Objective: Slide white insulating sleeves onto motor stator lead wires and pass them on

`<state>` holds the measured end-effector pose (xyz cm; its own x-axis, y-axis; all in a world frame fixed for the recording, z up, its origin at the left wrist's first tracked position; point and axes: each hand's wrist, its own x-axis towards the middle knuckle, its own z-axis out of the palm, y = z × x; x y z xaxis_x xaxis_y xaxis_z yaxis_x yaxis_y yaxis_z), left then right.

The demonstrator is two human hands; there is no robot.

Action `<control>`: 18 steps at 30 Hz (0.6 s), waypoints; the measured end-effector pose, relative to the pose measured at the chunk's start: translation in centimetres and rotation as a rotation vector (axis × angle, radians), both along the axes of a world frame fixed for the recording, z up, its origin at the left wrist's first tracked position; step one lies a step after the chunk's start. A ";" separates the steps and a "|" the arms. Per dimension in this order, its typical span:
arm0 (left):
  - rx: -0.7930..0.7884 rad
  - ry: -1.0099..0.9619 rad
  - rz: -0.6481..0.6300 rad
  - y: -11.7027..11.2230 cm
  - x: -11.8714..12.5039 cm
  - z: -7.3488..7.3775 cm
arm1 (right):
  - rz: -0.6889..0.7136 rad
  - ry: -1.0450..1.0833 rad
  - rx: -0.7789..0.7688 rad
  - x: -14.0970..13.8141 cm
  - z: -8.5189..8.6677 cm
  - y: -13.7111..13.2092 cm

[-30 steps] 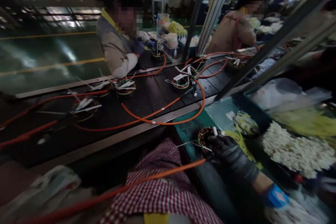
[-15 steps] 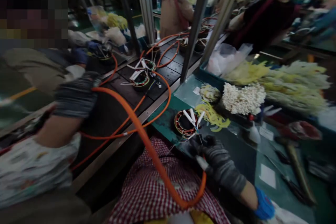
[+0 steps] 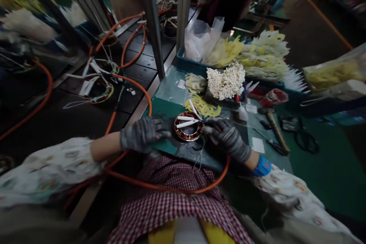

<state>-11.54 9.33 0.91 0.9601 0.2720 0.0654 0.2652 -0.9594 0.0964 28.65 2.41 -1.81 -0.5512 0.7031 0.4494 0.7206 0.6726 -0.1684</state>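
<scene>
A ring-shaped motor stator [image 3: 183, 136] with copper windings lies on the green bench mat [image 3: 162, 146]. White sleeves [image 3: 186, 123] on its leads cross the ring's opening. My left hand [image 3: 144, 133], in a grey striped glove, is just left of the stator with fingers stretched towards it and nothing visible in them. On the right, my gloved right hand [image 3: 227, 139] has its fingers closed around dark lead wires beside the ring. An orange cable [image 3: 183, 190] loops across my lap and up beneath that hand. Thin pale strings [image 3: 198, 164] hang over the bench edge.
Yellow curved strips [image 3: 204, 106] and a bundle of white beady pieces [image 3: 225, 81] lie behind the stator. Further right are a hammer [image 3: 276, 131] and a blue bin [image 3: 197, 66]. Another stator [image 3: 103, 93] sits on the dark conveyor at left, near metal posts [image 3: 153, 23].
My left hand has let go of the orange cable and come right, beside the stator. The cable has dropped lower across my lap. The view has swung right.
</scene>
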 end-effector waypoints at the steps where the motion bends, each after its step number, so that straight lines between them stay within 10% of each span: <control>1: 0.049 -0.003 -0.003 -0.1 2.2 0.1 | 0.036 -0.015 -0.008 -0.4 0.1 0.4; 6: 0.068 -0.085 0.198 -2.3 10.3 -0.9 | 0.141 -0.002 -0.114 -0.3 -1.9 2.4; 12: 0.105 -0.177 0.305 -4.2 9.3 -3.0 | 0.159 0.227 -0.190 0.5 -5.1 1.6; 18: 0.040 -0.158 0.239 -3.5 10.8 -1.6 | 0.162 0.350 -0.164 -0.5 -4.1 2.1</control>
<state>-0.75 5.86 -0.69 0.8461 0.4833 0.2249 0.4688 -0.8754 0.1178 28.18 4.46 -5.90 -0.4947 0.6973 0.5187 0.4880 0.7168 -0.4981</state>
